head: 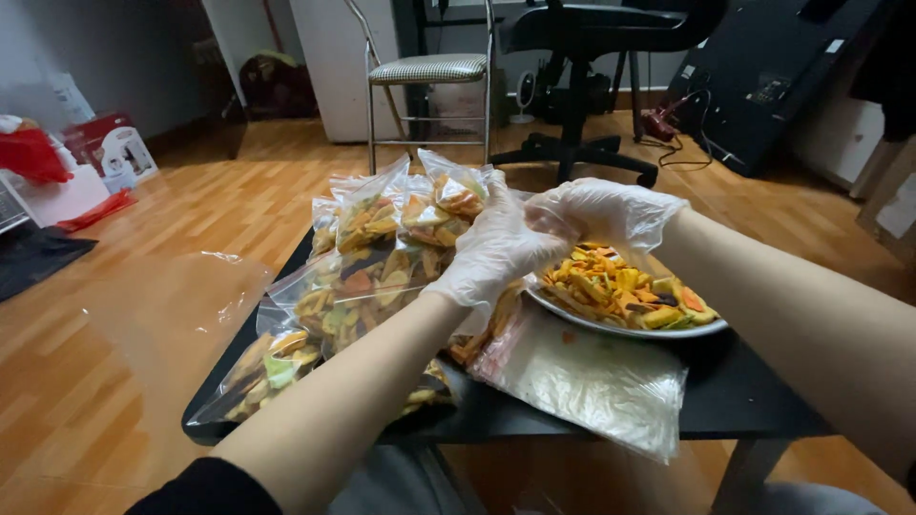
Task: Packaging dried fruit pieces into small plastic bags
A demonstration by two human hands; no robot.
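Observation:
Both my hands wear thin clear plastic gloves. My left hand (493,250) and my right hand (601,212) meet above the near edge of a white plate (611,329), and the left fingers close on the right glove's edge. Yellow, orange and green dried chips (625,291) are heaped on the plate. Left of my hands lie several clear zip bags filled with the same chips (382,253). An almost empty clear bag (587,377) lies flat in front of the plate. All of it rests on a small black table (744,396).
A metal-framed chair with a checked seat (426,72) and a black office chair (582,57) stand behind the table on the wooden floor. Boxes, red items and a dark cloth (67,172) lie at the far left. A black panel (763,76) leans at the back right.

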